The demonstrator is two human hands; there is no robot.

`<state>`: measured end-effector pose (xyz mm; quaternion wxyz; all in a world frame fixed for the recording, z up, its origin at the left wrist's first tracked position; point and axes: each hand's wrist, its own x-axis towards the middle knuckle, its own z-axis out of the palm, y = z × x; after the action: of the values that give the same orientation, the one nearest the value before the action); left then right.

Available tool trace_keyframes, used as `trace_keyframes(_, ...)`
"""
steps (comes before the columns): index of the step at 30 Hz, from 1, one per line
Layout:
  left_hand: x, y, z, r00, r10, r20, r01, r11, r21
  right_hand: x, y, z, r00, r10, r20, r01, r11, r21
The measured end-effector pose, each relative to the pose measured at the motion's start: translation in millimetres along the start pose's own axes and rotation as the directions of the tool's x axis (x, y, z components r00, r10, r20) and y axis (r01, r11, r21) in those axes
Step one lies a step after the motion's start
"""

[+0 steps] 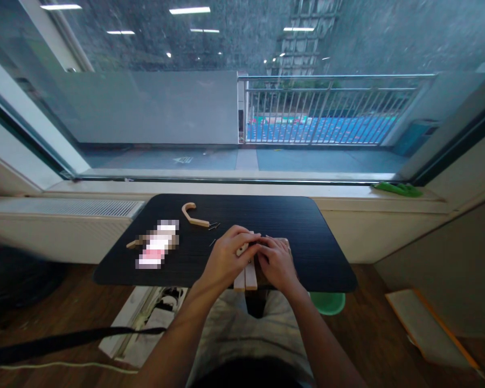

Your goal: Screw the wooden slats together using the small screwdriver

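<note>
My left hand (229, 254) is closed over a pair of pale wooden strips (246, 279) that lie side by side across the table's front edge. My right hand (278, 261) is bent inward beside them, its fingertips meeting those of the left. Whatever small thing sits between the fingertips is hidden. Part of a brown wooden piece (285, 242) shows behind the right hand. Farther back on the dark table (267, 210) lies a hook-shaped piece of wood (198, 221), with several thin screws or nails (214, 226) next to its end.
At the table's left are a blurred-out flat object (157, 245) and a small wooden piece (133, 244). A green bowl (327, 303) is below the right front edge. Behind the table runs a windowsill (226, 188) with a green item (398, 188). A radiator (64, 226) stands left.
</note>
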<state>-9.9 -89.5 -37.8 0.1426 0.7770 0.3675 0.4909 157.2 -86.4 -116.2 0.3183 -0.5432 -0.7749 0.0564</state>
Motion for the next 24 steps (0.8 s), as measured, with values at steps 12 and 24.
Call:
trace_keyframes(12, 1.1, -2.6, -6.5, 0.998, -0.054, 0.037, 0.050, 0.995, 0.089, 2.1, 0.9, -1.3, 1.000, -0.015, -0.009, 0.014, 0.999, -0.033)
trace_keyframes(24, -6.2, -3.0, 0.4, 0.999, -0.036, -0.028, 0.039, 0.996, 0.084, 1.3, 1.5, 0.8, 1.000, 0.001, -0.014, -0.002, 1.000, -0.013)
